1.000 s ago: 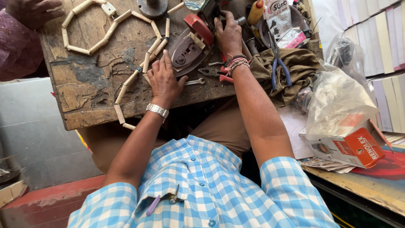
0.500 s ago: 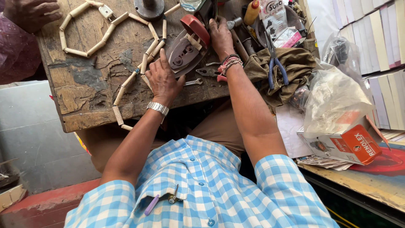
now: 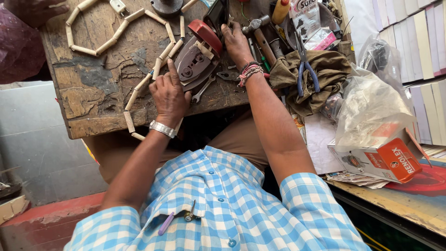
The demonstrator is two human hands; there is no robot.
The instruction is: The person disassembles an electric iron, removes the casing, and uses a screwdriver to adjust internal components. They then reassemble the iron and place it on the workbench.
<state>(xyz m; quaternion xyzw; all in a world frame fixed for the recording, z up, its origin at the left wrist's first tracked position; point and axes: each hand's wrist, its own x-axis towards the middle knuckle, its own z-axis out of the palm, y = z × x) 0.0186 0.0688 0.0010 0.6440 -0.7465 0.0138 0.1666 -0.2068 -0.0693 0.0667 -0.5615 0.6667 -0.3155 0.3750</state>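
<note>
An opened clothes iron (image 3: 197, 58) with a grey metal soleplate and a red handle lies tilted on the worn wooden workbench (image 3: 100, 100). My left hand (image 3: 169, 95), a metal watch on its wrist, rests on the bench with its fingers against the iron's lower left edge. My right hand (image 3: 237, 44), with threads around the wrist, reaches past the iron's upper right side onto the tools there; what its fingers hold is hidden. A small spanner (image 3: 202, 89) lies just below the iron. A chain of cream ceramic beads (image 3: 139, 88) loops across the bench to the left.
A hammer (image 3: 260, 35), blue-handled pliers (image 3: 306, 69) on an olive cloth (image 3: 325, 74), a clear plastic bag (image 3: 371, 109) and a white and orange box (image 3: 385, 160) crowd the right side. Another person's hand and sleeve (image 3: 23, 42) sit at the top left corner.
My right hand slid up and left along the iron's far side. The left hand stayed pressed by the iron's lower edge. The view shifted slightly.
</note>
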